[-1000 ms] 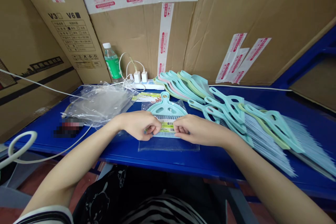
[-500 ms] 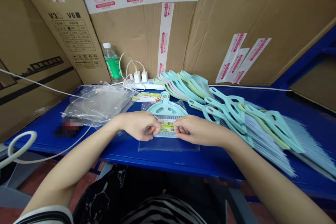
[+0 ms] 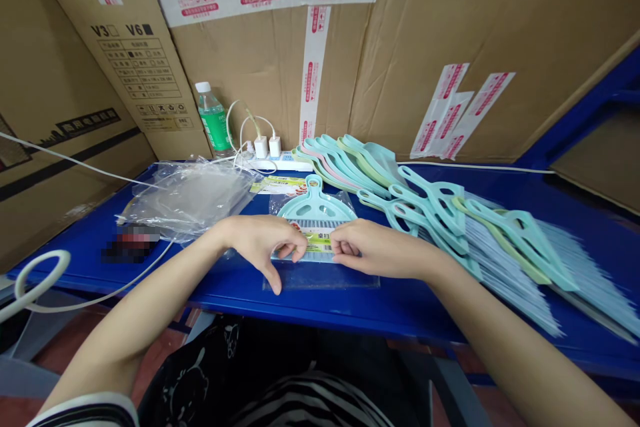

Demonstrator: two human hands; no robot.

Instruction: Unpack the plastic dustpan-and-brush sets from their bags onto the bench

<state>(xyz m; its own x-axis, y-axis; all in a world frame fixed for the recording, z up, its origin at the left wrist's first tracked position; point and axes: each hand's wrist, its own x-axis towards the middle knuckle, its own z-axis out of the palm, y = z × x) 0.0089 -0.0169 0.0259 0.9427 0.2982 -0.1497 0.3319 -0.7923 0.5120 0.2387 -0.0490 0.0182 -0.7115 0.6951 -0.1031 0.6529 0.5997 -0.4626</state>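
Observation:
A light-blue dustpan and brush set (image 3: 315, 204) lies in a clear plastic bag (image 3: 325, 275) on the blue table, handle pointing away. A yellow-green and white label (image 3: 320, 238) crosses the bristles. My left hand (image 3: 265, 240) rests at the left side of the set, thumb stretched down and away from its curled fingers, nothing seen between them. On the right side, my right hand (image 3: 375, 248) is closed with its curled fingers against the label and bag edge. Whether it pinches the plastic is hidden.
Clear plastic bags (image 3: 193, 199) lie left, near a blurred dark object (image 3: 131, 243). Dustpans (image 3: 350, 159) and brushes (image 3: 505, 267) spread behind and right. A green bottle (image 3: 215, 121), power strip (image 3: 285, 161) and labels (image 3: 277, 185) sit at the back. Cables cross the left side.
My left thumb has opened away from the curled fingers, down toward the table's front edge. My right hand has hardly moved.

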